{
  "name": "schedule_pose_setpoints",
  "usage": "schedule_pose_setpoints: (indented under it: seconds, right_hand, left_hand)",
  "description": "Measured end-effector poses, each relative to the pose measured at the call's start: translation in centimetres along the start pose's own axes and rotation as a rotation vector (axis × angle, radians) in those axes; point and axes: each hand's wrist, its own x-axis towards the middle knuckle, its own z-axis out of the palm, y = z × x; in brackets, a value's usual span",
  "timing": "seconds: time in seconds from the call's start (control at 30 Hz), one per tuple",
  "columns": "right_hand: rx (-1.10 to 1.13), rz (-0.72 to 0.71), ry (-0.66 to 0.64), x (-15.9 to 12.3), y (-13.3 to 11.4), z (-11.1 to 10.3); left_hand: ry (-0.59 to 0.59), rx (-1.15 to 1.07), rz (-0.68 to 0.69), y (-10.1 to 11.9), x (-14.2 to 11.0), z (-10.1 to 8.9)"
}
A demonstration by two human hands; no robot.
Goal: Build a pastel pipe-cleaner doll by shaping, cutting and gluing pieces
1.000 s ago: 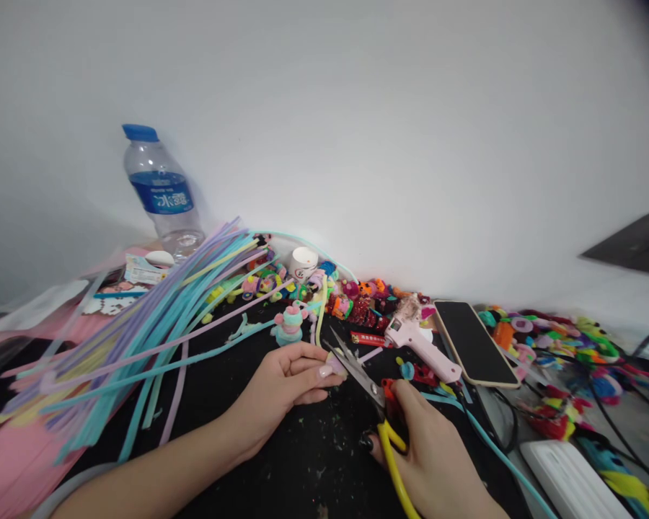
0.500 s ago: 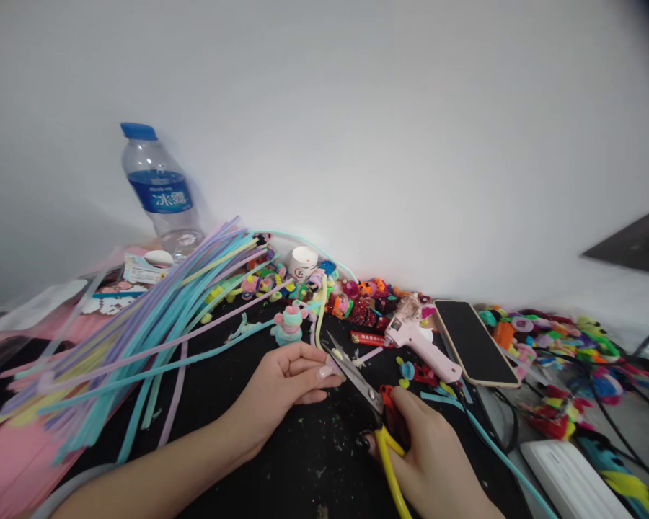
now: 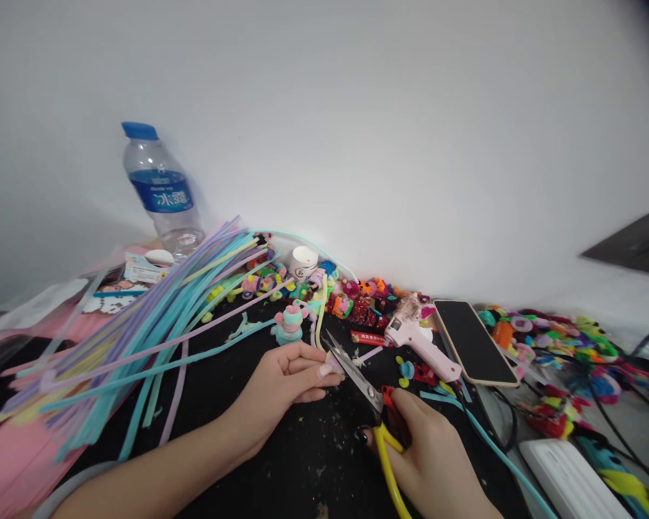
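Observation:
My left hand (image 3: 295,375) pinches a small pale fuzzy piece (image 3: 332,362), mauve with some yellow, between thumb and fingers. My right hand (image 3: 427,447) is wrapped round yellow-handled scissors (image 3: 365,386), whose blades point up and left. The blades are slightly apart, with their tips right beside the pinched piece; whether they touch it I cannot tell. Just beyond my left fingers stands a small turquoise figure with pink ears (image 3: 288,326). A pale yellow pipe cleaner (image 3: 321,313) runs upright behind my fingertips.
Many pastel pipe cleaners (image 3: 162,317) fan out at left, near a plastic bottle (image 3: 162,187). A pink glue gun (image 3: 425,346), a phone (image 3: 476,342) and a red stick with white print (image 3: 368,337) lie at right. Colourful fuzzy pieces line the wall; a white power bank (image 3: 567,479) sits front right.
The scissor blades have closed somewhat and shifted slightly. More of the mauve piece now shows at my left fingertips. Both hands stay nearly in place.

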Motion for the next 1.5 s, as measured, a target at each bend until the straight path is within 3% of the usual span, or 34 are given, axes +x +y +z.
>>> schedule_pose_setpoints:
  seconds: [0.43, 0.7, 1.1, 1.5]
  right_hand:
    - [-0.011, 0.050, -0.018, 0.3, 0.5, 0.0]
    - [0.031, 0.087, 0.076, 0.4, 1.0, -0.5]
    - [0.029, 0.037, -0.032, 0.5, 0.7, -0.3]
    - [0.035, 0.056, -0.057, 0.3, 0.4, 0.0]
  left_hand:
    - [0.017, -0.004, 0.019, 0.0, 0.2, -0.2]
    - [0.049, 0.030, 0.095, -0.2, 0.3, -0.4]
    - [0.061, 0.103, 0.161, 0.1, 0.3, -0.2]
    - [0.059, 0.134, 0.124, 0.1, 0.2, 0.1]
